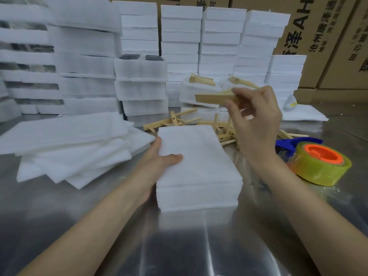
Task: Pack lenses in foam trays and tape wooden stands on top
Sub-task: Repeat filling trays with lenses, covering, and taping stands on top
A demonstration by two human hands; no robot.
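A closed white foam tray pack (199, 172) lies on the metal table in front of me. My left hand (159, 158) grips its left edge, thumb on top. My right hand (256, 120) pinches a light wooden stand (213, 98) and holds it in the air above the pack's far right corner. A heap of loose wooden stands (199, 124) lies just behind the pack. An open foam tray with dark lenses (139, 57) tops a stack at centre left.
A yellow tape roll in a blue dispenser with an orange hub (316, 162) sits to the right of the pack. Loose foam sheets (69, 144) lie to the left. Tall foam stacks (219, 42) and cardboard boxes (322, 32) line the back.
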